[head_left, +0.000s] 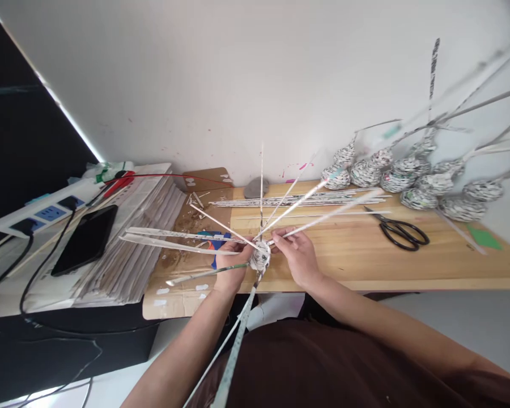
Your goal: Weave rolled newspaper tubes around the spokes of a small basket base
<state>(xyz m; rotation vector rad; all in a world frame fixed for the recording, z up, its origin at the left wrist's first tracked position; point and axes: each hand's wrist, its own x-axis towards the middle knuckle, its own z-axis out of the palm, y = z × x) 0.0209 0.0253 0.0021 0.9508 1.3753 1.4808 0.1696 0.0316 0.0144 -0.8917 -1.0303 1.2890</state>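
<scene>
Against a white wall [238, 85], a pale wooden table [344, 263] carried the work. Near its front edge, the left hand [230, 275] was closed round the left side of a small woven paper piece [260, 259], some fingers hidden, while the right hand [298, 258] pinched a paper rod [340, 211] between thumb and fingers, close to where it met the weave. Whether the piece touched the wood or hung just over it could not be told. That pinch seemed the likeliest source of trouble: if it slackened, the rod could spring out and loosen the weave; if it bent the paper too sharply, a crease or split might follow. Two long rods [238, 335] slanted back toward the dark brown clothing [301, 365] and could snag there if the body leaned in. As for looks, the piece was a compact, roundish knot, white flecked with grey, its rods fanning out like spokes, some plain, others speckled or greenish. Farther out, more rods lay bundled [297, 201] toward the table's back edge, brown cardboard [174, 297] covered its left end, black-handled scissors [383, 221] rested to the right, and gourd-shaped woven pieces [440, 184] stood toward the back right corner.
</scene>
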